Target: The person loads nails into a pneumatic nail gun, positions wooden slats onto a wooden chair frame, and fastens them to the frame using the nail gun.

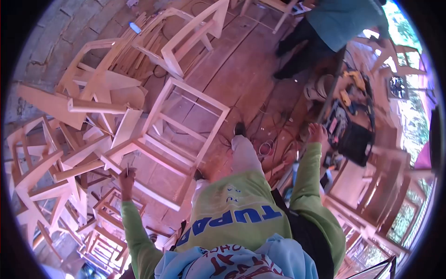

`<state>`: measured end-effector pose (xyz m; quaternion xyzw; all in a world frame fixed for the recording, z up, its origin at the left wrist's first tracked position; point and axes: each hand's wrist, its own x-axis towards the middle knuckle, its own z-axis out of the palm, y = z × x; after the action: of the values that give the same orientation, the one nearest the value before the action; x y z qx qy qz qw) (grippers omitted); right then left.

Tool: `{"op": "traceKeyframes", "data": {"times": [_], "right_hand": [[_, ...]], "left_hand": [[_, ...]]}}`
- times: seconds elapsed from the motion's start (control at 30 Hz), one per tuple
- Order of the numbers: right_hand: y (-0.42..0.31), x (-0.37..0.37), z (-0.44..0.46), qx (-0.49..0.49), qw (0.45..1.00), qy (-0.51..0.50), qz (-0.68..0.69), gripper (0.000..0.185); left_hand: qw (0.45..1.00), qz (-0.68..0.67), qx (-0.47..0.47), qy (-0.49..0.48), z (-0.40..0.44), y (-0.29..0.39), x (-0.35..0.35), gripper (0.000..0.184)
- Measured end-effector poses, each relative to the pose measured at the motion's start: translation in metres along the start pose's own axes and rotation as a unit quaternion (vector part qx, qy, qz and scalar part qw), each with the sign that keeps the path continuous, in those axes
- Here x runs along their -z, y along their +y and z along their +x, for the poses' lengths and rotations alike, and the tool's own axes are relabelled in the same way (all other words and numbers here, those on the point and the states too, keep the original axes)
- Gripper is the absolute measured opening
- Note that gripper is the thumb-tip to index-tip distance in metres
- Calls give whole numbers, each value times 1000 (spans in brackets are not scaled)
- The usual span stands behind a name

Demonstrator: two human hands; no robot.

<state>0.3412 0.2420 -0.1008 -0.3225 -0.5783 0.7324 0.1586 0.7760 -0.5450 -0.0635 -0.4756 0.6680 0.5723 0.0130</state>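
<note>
My left hand (127, 180) is at the lower left, beside the near rail of an unfinished wooden chair frame (186, 133). Its fingers are closed, and a thin, pale, upright sliver shows at their tips; I cannot make out what it is. The chair frame rests on the floor in front of me, its seat opening facing up. My right hand (317, 133) is stretched out to the right with the fingers apart and nothing visible in them. It is near the edge of a workbench holding a black tool case (357, 143) and a yellow-and-black power tool (345, 98).
Several bare wooden chair frames (46, 186) are heaped at the left. A bundle of wooden strips (139, 51) leans near the brick wall (55, 37). Cables (265, 148) lie on the floor. A co-worker in a teal top (341, 23) bends over at the upper right.
</note>
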Motion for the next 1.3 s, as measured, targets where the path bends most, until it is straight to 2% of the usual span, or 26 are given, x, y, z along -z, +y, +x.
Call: {"op": "traceKeyframes", "data": {"times": [0.07,0.1,0.13,0.17,0.2,0.23,0.33,0.37,0.4,0.43,0.5,0.57,0.6,0.63,0.67,0.7,0.77,0.87,0.97,1.1,1.23,1.3], "right_hand": [[11,-8,39,-8,999,3,-37,22],[23,9,58,-3,999,-8,-54,21],[29,6,83,13,998,-23,-55,21],[25,-9,100,15,998,-27,-53,21],[16,-8,95,13,998,-30,-62,20],[10,-2,92,11,997,-36,-75,20],[-5,3,104,20,995,-51,-88,19],[-16,2,107,50,991,-52,-110,17],[-30,1,106,79,987,-51,-130,15],[-48,-11,103,107,982,-49,-148,13],[-127,-64,90,183,971,-66,-141,9],[-220,-130,60,198,978,-65,-23,10],[-253,-141,59,275,951,-139,-5,13],[-294,-171,35,341,932,-122,29,17],[-326,-167,40,431,874,-224,1,24],[-354,-173,30,461,846,-263,40,23],[-396,-194,12,466,796,-358,142,20],[-425,-215,1,437,766,-418,219,15],[-436,-242,10,422,756,-430,254,12],[-434,-315,50,410,749,-445,271,11],[-420,-438,118,389,729,-501,255,10],[-410,-537,127,327,729,-539,267,13]], "left_hand": [[995,-20,-24,97,-6,0,-34,13],[989,-51,33,133,-25,29,-74,13],[984,-84,0,155,-43,70,-126,13],[985,-85,-42,148,-19,41,-149,11],[986,-104,-45,124,-5,38,-179,10],[996,-48,-20,79,-31,121,-236,11],[994,3,-108,31,1,206,-345,21],[991,62,-119,5,4,255,-373,22],[976,36,-211,-23,13,287,-399,20],[961,51,-271,4,24,317,-422,21],[938,-28,-347,3,28,396,-453,19],[895,-150,-419,-14,-14,501,-483,17],[853,-203,-479,-45,-25,539,-492,17],[803,-253,-534,-78,-36,571,-498,17],[761,-294,-570,-103,-52,599,-503,21],[711,-299,-626,-112,-71,626,-508,28],[693,-453,-550,-110,-113,653,-515,26],[599,-415,-644,-234,-119,680,-529,22],[581,-394,-656,-277,-102,697,-544,18],[588,-385,-648,-293,-38,733,-564,14],[620,-376,-632,-273,57,788,-566,9],[641,-364,-626,-254,96,819,-556,7]]}}
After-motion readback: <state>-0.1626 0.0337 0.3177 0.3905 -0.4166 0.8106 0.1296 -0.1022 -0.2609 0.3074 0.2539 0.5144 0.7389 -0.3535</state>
